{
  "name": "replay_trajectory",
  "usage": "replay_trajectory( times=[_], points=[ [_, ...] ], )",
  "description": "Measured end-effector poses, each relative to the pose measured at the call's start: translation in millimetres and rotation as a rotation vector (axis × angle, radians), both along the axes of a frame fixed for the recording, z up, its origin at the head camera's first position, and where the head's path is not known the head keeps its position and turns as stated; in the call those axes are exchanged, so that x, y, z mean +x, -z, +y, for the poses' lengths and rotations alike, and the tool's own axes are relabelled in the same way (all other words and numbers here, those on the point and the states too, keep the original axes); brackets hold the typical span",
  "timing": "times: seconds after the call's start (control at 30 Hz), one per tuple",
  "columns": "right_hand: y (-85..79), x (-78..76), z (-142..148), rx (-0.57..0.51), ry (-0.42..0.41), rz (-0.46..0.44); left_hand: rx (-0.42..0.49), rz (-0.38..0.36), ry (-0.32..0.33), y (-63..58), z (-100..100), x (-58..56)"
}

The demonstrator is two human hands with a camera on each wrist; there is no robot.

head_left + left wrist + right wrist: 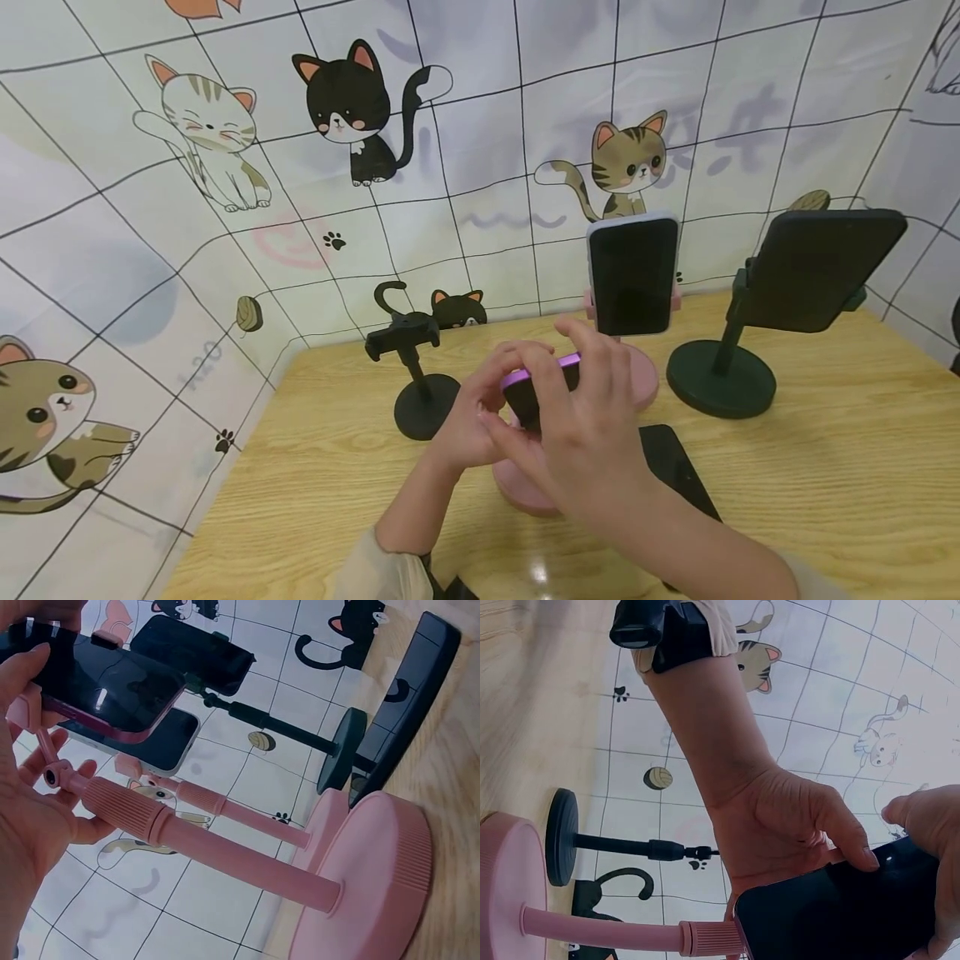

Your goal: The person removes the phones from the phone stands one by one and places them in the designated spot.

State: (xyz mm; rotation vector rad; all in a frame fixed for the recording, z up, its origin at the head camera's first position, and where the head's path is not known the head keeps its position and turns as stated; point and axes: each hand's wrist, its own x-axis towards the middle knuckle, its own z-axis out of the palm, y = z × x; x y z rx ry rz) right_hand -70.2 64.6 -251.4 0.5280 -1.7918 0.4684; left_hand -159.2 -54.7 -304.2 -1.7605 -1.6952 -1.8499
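Note:
A dark-screened phone (522,402) with a purple edge sits tilted at the top of a pink phone stand (247,859). My left hand (476,412) grips the phone's left side, thumb at the screen and fingers behind it, close round the stand's holder. From the other side my right hand (596,417) holds the phone by its edges, fingers curved over the top. In the right wrist view the phone (832,919) spans between both hands. The stand's round base (525,492) rests on the table, partly hidden by my right wrist.
On the wooden table (322,492), an unloaded black phone stand (423,404) stands at the left. Behind my hands, a second pink stand (641,375) bears a phone (633,275). A dark green stand (722,379) bears a large black device (825,267). Another black phone (678,467) lies at right.

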Motion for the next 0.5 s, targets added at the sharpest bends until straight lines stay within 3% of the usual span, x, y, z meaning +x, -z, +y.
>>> replay_trajectory(
  times=[0.33, 0.5],
  points=[
    [2.5, -6.7, -1.6, 0.014, 0.074, 0.009, -0.064, 0.092, -0.069, -6.3, 0.0, -5.3],
    [1.7, -6.3, -2.1, 0.018, 0.099, -0.02, -0.085, 0.094, -0.041, -5.8, -0.5, -8.1]
  ],
)
